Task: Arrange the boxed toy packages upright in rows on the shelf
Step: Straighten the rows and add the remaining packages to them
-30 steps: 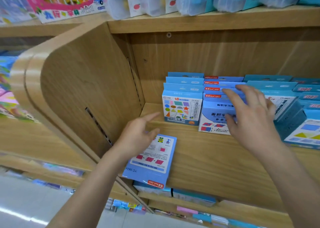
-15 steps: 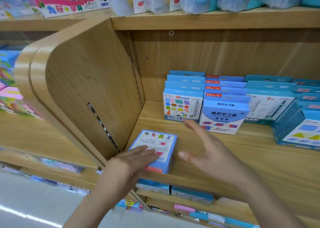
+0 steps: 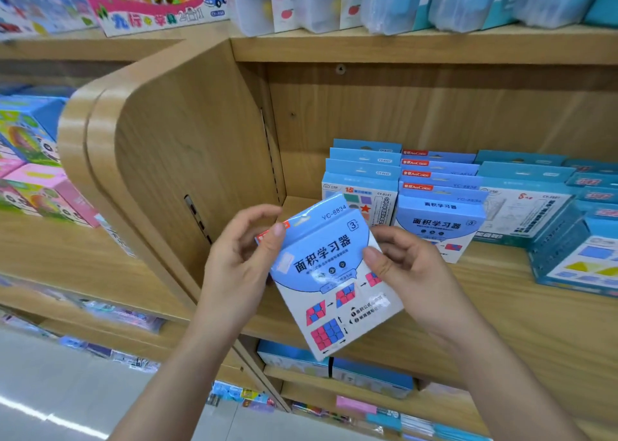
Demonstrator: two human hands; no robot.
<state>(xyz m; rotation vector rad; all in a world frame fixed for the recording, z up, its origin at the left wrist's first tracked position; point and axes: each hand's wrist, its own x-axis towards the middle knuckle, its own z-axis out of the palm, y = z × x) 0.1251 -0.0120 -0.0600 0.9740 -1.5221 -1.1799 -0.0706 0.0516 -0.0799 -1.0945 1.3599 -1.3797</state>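
I hold one boxed toy package (image 3: 334,293) clear of the shelf (image 3: 501,306), above its front edge. My left hand (image 3: 240,266) pinches the upper-left corner and my right hand (image 3: 411,273) grips the right edge. The tilted box is blue on top and white below, printed "YC-8834", "3+" and "面积学习器" over pink-and-blue grids. At one o'clock beyond it, a row of matching boxes (image 3: 441,226) stands upright; at twelve, a row marked "CY-0157" (image 3: 363,176).

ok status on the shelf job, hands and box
Left hand and right hand both grip the blue box, tilted, off the shelf. Matching row upright behind it. No obstacle seen.
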